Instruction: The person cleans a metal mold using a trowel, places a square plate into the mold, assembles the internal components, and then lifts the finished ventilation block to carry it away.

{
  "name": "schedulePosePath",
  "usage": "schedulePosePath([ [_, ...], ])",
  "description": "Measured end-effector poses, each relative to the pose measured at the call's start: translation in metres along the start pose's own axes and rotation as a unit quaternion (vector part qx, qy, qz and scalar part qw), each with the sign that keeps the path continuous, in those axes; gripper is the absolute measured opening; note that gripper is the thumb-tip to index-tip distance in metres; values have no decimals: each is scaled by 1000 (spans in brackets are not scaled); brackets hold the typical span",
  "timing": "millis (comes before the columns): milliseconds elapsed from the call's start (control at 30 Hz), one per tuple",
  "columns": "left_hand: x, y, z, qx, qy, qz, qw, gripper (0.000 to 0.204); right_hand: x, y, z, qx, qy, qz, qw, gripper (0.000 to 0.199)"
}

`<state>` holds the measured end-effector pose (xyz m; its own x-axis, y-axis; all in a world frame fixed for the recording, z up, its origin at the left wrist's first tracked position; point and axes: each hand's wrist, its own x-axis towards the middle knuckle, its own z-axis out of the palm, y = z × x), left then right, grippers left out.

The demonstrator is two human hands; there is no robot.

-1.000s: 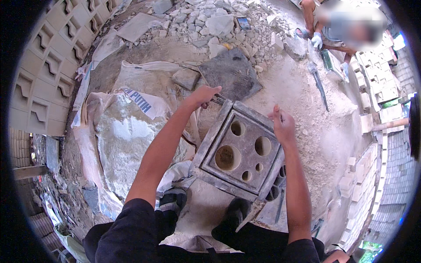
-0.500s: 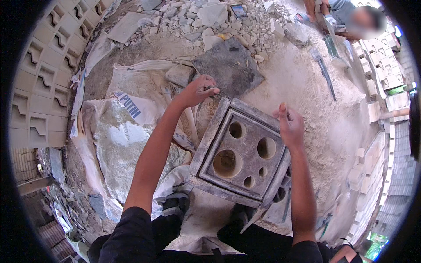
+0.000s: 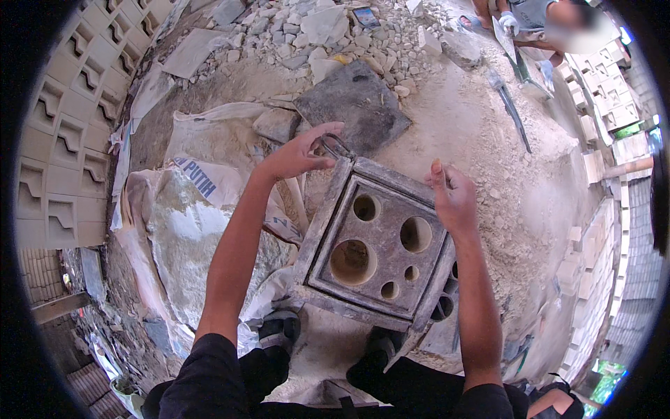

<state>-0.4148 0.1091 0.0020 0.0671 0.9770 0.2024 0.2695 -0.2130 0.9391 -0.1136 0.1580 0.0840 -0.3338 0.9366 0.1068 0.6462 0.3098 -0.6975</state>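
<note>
A square grey mould (image 3: 380, 241), dusted with powder, stands in front of me; its top plate has several round holes of different sizes and a raised frame surrounds it. At its far left corner is a dark metal loop (image 3: 336, 145). My left hand (image 3: 296, 153) is open around that loop, thumb and fingers apart on either side. Beside the far right edge of the mould, my right hand (image 3: 455, 199) has its fingers curled and its thumb raised. Whatever those fingers may grip is hidden.
A dark flat slab (image 3: 356, 105) lies beyond the mould. To the left sits an open sack of pale powder (image 3: 188, 223), near stacked patterned blocks (image 3: 70, 133). Rubble (image 3: 307, 35) covers the far ground. Another person (image 3: 530, 17) crouches at the far right, near a long tool (image 3: 513, 112).
My left hand has opened from its closed grip at the corner, showing the metal loop between thumb and fingers. My right hand stays beside the mould. The other person's hand has shifted.
</note>
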Motion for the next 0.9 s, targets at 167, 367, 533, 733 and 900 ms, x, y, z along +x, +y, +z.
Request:
schedulePosePath([
  [167, 9, -31, -19, 112, -106, 6, 988, 30, -2, -7, 2, 22, 0, 5, 1000, 60],
  [367, 32, -38, -25, -67, -245, -242, 936, 27, -2, -5, -2, 0, 5, 12, 1000, 59],
  [533, 48, -46, -19, -138, -179, -394, 891, 41, -1, 0, 1, -8, 5, 5, 1000, 60],
  [733, 49, -18, -1, -250, -54, -406, 877, 40, 0, -4, 0, 13, 11, 11, 1000, 62],
  [900, 56, -11, 19, -271, -93, -313, 905, 47, 0, 1, 1, -11, 13, 2, 1000, 62],
])
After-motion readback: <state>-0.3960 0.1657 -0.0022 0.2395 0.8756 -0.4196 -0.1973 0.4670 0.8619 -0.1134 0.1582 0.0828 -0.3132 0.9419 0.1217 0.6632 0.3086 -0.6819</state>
